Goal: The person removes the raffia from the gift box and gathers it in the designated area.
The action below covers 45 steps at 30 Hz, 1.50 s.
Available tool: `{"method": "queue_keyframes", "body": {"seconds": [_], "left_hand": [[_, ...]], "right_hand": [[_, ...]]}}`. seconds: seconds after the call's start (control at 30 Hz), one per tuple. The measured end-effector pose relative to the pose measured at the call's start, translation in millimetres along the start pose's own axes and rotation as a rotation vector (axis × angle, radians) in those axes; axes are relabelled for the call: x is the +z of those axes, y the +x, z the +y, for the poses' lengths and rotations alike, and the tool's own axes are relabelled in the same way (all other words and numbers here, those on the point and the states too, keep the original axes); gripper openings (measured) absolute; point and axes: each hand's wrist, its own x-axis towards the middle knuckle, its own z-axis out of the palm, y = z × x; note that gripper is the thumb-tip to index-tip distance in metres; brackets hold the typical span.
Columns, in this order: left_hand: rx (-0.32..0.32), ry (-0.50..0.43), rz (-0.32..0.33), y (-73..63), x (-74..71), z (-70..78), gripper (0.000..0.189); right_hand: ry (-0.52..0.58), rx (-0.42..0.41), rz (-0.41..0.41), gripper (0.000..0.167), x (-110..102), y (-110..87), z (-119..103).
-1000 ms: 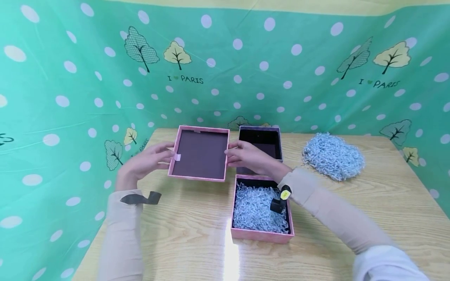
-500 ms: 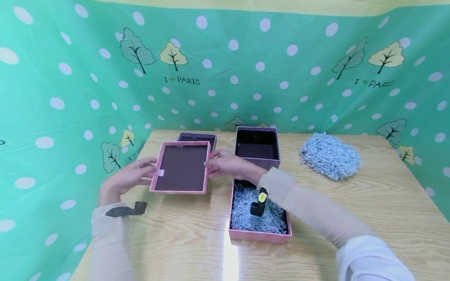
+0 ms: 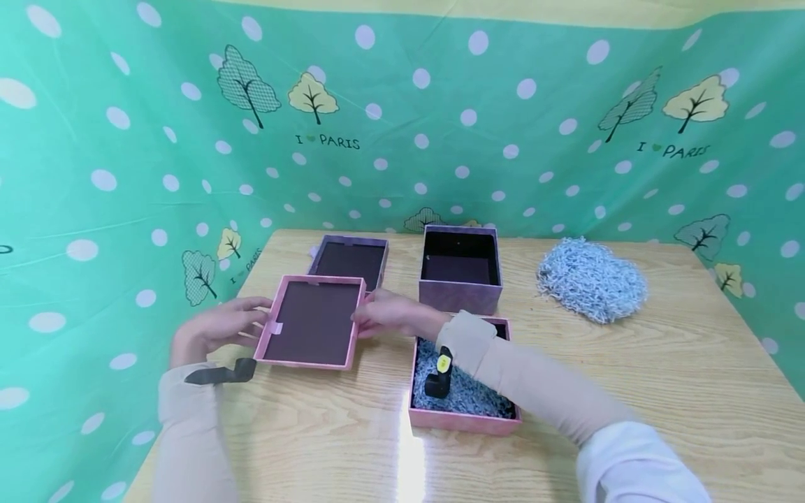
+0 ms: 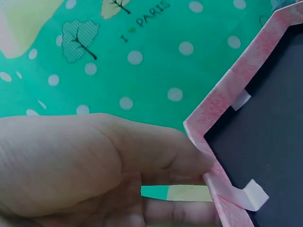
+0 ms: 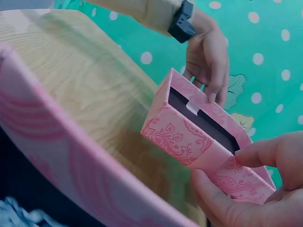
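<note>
A pink patterned box lid (image 3: 311,325), dark inside face up, is held between both hands over the left part of the table. My left hand (image 3: 220,328) grips its left wall; in the left wrist view the thumb lies against the pink rim (image 4: 215,101) near a white tab. On the opposite wall, my right hand (image 3: 393,314) pinches the lid, one finger over the rim and the thumb outside, as the right wrist view shows. Below the right forearm stands the pink box (image 3: 462,423), with blue shredded paper (image 3: 468,391) inside, partly hidden by the arm.
Behind the pink box stands an open purple box (image 3: 459,295), dark inside. A purple lid (image 3: 349,260) lies inside up at the back left, its near edge partly covered by the pink lid. A heap of blue shredded paper (image 3: 591,279) sits at the right on the wooden table (image 3: 597,370).
Both hands have carried the pink lid left and toward the front of the table, lowering it. The purple lid and purple box behind have come into fuller view.
</note>
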Motion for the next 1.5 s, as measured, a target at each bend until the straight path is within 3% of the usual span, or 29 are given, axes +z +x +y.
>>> {"method": "queue_keyframes", "body": {"seconds": [0.23,0.43,0.7,0.93,1.13,1.3,1.4,1.5], "left_hand": [[-0.058,0.017,-0.012,2.1,-1.2,-12.1,0.045],[-0.128,0.109,0.016,5.7,3.1,-15.6,0.036],[-0.154,0.211,0.017,10.7,9.6,-9.8,0.034],[-0.181,0.228,0.033,15.5,17.2,-2.5,0.029],[-0.202,0.242,0.041,16.4,19.3,-0.5,0.030],[-0.209,0.256,0.045,17.2,17.9,-1.8,0.029],[-0.205,0.258,0.043,18.1,17.6,-1.7,0.030],[-0.195,0.283,0.046,18.0,17.7,0.7,0.029]], "right_hand": [[0.035,0.024,-0.008,0.015,13,3.0,10],[-0.004,0.064,-0.006,0.011,22,5.3,18],[-0.020,0.068,-0.012,0.006,29,8.5,19],[-0.097,0.122,-0.028,0.006,26,12.6,19],[-0.161,0.193,-0.085,0.018,18,11.8,13],[-0.193,0.199,-0.106,0.023,14,10.1,9],[-0.273,0.175,-0.084,0.023,13,5.3,5],[-0.554,0.106,-0.014,0.022,13,-3.0,-3]]}}
